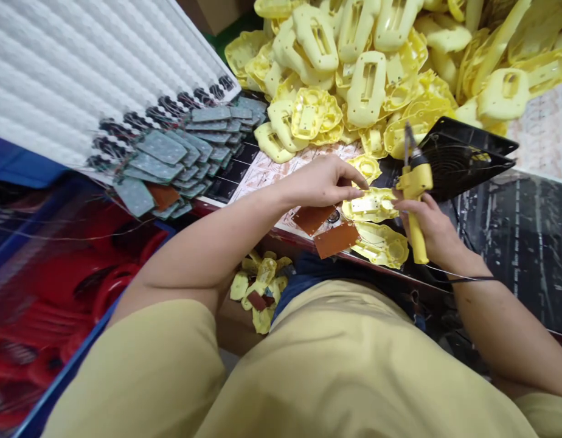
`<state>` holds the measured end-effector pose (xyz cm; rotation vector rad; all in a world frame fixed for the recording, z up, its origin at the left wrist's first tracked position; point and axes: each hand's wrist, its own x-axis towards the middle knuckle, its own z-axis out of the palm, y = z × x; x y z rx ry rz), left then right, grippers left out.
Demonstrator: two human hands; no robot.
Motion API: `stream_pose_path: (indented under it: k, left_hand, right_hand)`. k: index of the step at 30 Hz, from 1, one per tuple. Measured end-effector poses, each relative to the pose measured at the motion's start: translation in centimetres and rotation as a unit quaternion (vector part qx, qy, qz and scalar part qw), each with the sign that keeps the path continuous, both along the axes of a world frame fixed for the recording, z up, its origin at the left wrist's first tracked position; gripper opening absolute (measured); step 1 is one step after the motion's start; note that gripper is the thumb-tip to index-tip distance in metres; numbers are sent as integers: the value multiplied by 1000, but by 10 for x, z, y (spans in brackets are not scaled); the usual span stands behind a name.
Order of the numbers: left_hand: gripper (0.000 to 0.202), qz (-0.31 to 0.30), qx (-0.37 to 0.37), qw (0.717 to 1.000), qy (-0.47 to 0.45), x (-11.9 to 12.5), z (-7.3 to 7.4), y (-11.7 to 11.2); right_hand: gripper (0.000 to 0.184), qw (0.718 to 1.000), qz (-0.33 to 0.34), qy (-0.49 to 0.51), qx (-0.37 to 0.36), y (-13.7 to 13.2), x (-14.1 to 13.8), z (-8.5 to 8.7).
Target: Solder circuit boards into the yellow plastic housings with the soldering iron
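Note:
My right hand [433, 228] is wrapped around the handle of a yellow soldering gun [416, 182], whose dark nozzle and thin metal tip point away from me. My left hand [329, 179] hovers over a yellow plastic shell half [372, 204], its thumb and forefinger drawn together at the shell's edge. Whatever lies between those fingertips is too small to make out. A second shell half [381, 244] rests nearer to me, with another small one [365, 167] beyond. Two brown circuit boards [338, 239] lie below my left hand, beside the shells.
A large heap of yellow shells [367, 85] fills the back of the bench. Green circuit boards [160, 148] with wires are stacked at left beside a white ribbed panel [103, 67]. A black vented piece [463, 158] stands right. A blue crate [87, 359] holds red parts.

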<state>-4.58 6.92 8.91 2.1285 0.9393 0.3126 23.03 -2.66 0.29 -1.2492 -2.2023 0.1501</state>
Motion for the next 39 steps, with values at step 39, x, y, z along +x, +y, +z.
stream_pose_path:
  k: [39]
  left_hand:
    - [24, -95, 135, 969, 185, 69, -38, -1]
  right_hand:
    - [25, 991, -24, 11, 128, -94, 28, 17]
